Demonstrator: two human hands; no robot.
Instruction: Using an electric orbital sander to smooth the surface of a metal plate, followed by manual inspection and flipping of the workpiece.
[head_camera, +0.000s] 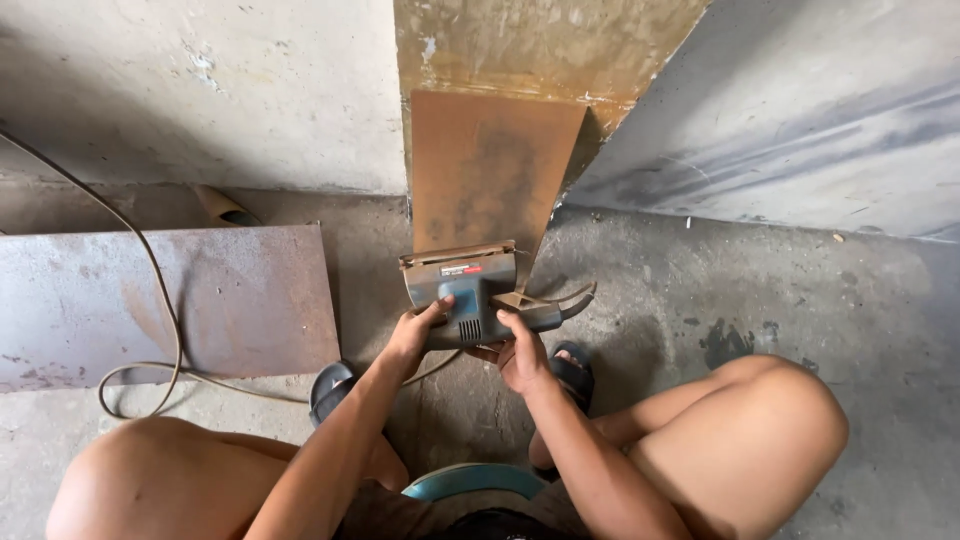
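Sander (468, 300), grey-bodied, sits low at mid-scene against the near edge of a rusty plate (490, 170) leaning on the far wall. A second rusty sheet (170, 300) lies left, the cord (165, 330) looping over it. Left hand (415, 335) wraps the sander's left side, right hand (520, 355) curls round its handle; both closed on it. Judging by this, the tool is being set to the plate; next calls for a firm, level grip.

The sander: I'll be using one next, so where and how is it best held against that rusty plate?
Grip the sander by its grey-blue body, from the near side, as both hands do: the left hand wraps its left flank, the right hand its underside by the curved handle. Its flat pad faces away, toward the leaning rusty plate.
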